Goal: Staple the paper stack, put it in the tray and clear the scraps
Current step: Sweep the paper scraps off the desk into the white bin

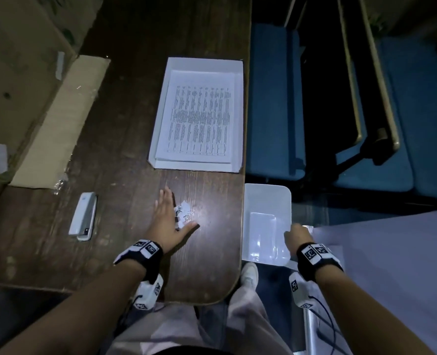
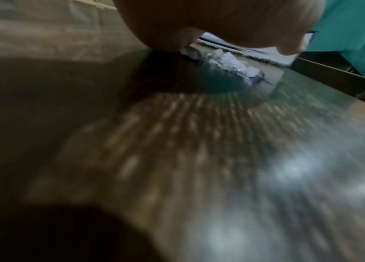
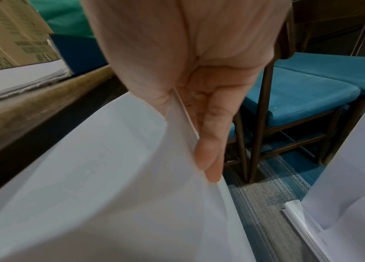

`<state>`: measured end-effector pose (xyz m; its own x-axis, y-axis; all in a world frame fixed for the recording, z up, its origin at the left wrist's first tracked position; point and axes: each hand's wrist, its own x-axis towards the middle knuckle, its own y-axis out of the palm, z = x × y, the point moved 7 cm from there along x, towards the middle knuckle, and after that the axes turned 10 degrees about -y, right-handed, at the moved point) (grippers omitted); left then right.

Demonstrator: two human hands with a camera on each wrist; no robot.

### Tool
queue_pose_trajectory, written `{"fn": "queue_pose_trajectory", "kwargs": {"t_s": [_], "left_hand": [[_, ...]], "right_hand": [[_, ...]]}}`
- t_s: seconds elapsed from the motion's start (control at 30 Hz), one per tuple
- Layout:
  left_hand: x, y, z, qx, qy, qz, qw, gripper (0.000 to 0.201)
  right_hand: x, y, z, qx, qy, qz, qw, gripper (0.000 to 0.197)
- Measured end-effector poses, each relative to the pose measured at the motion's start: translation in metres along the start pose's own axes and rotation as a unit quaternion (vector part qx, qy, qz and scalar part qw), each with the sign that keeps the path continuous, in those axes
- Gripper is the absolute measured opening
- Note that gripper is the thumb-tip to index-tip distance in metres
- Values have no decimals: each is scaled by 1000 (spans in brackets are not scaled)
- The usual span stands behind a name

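Note:
The printed paper stack lies inside the white tray at the back of the dark wooden table. Small white paper scraps lie in a heap near the table's right edge. My left hand rests flat on the table with straight fingers, its side against the scraps' left. My right hand grips the right wall of a white plastic bin, held just off the table's right edge below table height. The white stapler lies on the table at the left.
Cardboard boxes stand along the left, one flap lying on the table. Blue padded chairs stand beyond the table's right edge. A white surface with loose sheets is on my right. My legs are below the table edge.

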<state>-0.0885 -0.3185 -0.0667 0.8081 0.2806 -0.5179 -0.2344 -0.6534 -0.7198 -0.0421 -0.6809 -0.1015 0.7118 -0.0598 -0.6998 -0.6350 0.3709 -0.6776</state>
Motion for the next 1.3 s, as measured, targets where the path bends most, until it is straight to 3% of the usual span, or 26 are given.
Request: {"fn": "queue_pose_trajectory", "kwargs": {"t_s": [0.13,0.33,0.67,0.8,0.93,1.07,1.2,1.3], "left_hand": [[-7,16,-23,20,27,-13,999,112],[-4,33,-46,60,13,-51,997,104],[-9,87,-116,122,80,35,989,98],[-6,106,-143,142,99,56,983,103],[-5,118,-164,106,143,104,979,105],[-17,100,-177,14,218,170,961,75],[-3,39,-137,-64,176,50,981,52],[17,16,-82,27,122,0,992,55]], "right_hand": [[5,7,7,39,-6,3,999,27],[5,2,20,44,-25,0,999,27],[1,1,25,23,-47,8,999,19],[3,3,23,40,-47,11,998,25],[3,5,20,57,-51,11,997,27],[2,3,19,57,-55,7,997,28],[1,4,19,64,-56,14,996,28],[1,4,18,64,-57,12,996,28]]}}
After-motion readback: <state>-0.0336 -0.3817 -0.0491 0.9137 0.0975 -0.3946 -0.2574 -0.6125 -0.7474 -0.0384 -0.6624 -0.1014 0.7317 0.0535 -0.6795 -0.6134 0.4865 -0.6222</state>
